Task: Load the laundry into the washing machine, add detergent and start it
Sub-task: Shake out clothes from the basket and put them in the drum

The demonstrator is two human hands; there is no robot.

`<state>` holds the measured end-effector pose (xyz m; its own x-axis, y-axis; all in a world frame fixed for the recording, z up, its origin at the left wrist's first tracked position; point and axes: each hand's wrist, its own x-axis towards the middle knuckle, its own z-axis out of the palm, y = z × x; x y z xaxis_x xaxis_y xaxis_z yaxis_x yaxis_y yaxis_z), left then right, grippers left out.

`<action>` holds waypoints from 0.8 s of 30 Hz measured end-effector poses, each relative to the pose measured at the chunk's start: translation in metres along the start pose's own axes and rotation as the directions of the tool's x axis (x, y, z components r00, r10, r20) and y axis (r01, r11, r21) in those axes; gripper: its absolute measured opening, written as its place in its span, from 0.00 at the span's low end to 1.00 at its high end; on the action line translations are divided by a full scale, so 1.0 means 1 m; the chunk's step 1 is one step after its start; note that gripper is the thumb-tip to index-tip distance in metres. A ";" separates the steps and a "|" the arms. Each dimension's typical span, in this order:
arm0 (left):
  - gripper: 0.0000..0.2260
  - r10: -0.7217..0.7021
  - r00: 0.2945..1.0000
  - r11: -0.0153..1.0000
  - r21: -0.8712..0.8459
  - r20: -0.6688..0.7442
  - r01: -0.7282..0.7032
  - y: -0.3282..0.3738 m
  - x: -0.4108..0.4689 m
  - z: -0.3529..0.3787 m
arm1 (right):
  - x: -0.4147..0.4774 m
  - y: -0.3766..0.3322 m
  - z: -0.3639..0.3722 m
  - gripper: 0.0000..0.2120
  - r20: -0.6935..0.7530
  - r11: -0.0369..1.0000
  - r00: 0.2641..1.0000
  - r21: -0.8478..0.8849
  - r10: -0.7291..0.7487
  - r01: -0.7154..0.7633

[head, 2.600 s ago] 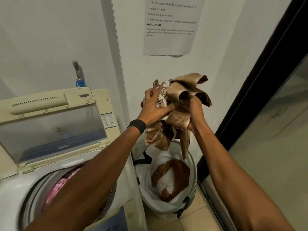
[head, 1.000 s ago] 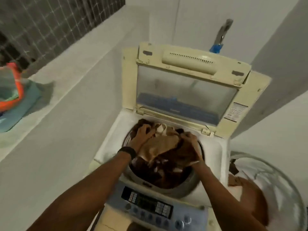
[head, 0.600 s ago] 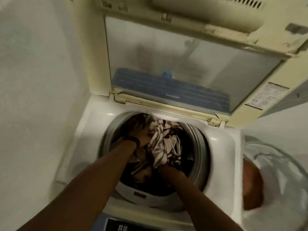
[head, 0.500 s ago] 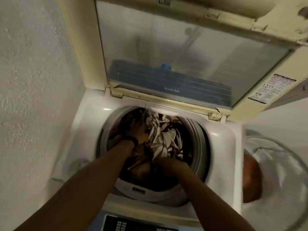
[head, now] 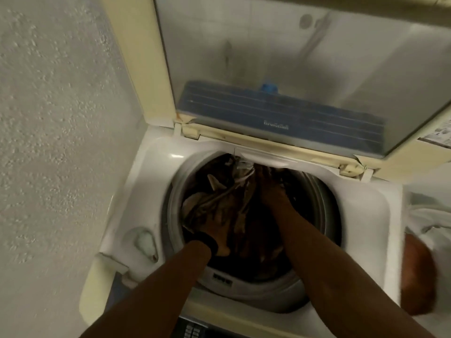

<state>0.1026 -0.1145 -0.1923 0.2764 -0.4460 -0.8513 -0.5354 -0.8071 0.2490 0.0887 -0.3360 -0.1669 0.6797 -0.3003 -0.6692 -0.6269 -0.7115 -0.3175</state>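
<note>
the loading was well under way but, by the look of it, not finished. the washing machine [head: 380, 215] stood with its lid [head: 268, 57] propped up, and a heap of brown, tan and white laundry [head: 219, 191] sat inside the drum [head: 175, 215], close to its rim. just beside the machine on the right, a brown garment [head: 417, 276] lay in the white-lined basket [head: 429, 215], so at least one more piece was probably left to move. no detergent was in view, the lid was not yet closed, and the control panel [head: 192, 330] at the near edge was untouched; those steps seemed to remain.

both hands were down in the drum. the left hand [head: 218, 230], with a dark wristband [head: 207, 240], lay on the tan cloth with fingers that looked fairly straight, pressing rather than gripping, though blur softened them. the right hand [head: 271, 191] reached further back among the folds; i could not tell whether it was gripping the cloth or only pushing it.
</note>
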 end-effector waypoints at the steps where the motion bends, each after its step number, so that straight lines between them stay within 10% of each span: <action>1: 0.50 -0.028 0.999 0.999 0.022 0.024 0.027 -0.002 0.004 0.000 | 0.000 -0.002 0.000 0.32 0.021 0.999 1.000 -0.026 0.022 -0.021; 7: 0.22 0.125 0.942 0.991 0.094 -0.311 -0.100 0.009 -0.019 -0.087 | -0.073 -0.019 -0.009 0.38 -0.193 0.996 0.981 -0.090 -0.004 -0.014; 10: 0.34 0.260 0.850 0.963 0.058 -0.458 -0.263 0.022 -0.018 -0.123 | -0.124 -0.018 0.006 0.33 -0.271 0.992 0.962 -0.114 0.012 -0.045; 17: 0.50 0.317 0.909 0.943 0.197 -0.271 -0.270 0.032 0.080 -0.096 | -0.111 0.003 0.075 0.26 0.470 0.998 0.881 -0.051 0.058 -0.039; 20: 0.49 0.312 0.874 0.950 0.125 -0.372 -0.286 0.028 0.070 -0.085 | -0.084 0.004 0.032 0.25 0.335 0.997 0.942 -0.071 0.035 -0.012; 24: 0.39 0.201 0.855 0.944 -0.140 -0.478 -0.300 0.014 0.012 -0.091 | -0.088 -0.004 -0.012 0.53 0.029 0.997 1.000 -0.076 0.003 -0.001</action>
<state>0.1709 -0.1665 -0.1573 0.5103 -0.7286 -0.4570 -0.4767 -0.6819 0.5548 0.0359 -0.3143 -0.0983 0.6667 -0.2842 -0.6891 -0.5965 -0.7577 -0.2647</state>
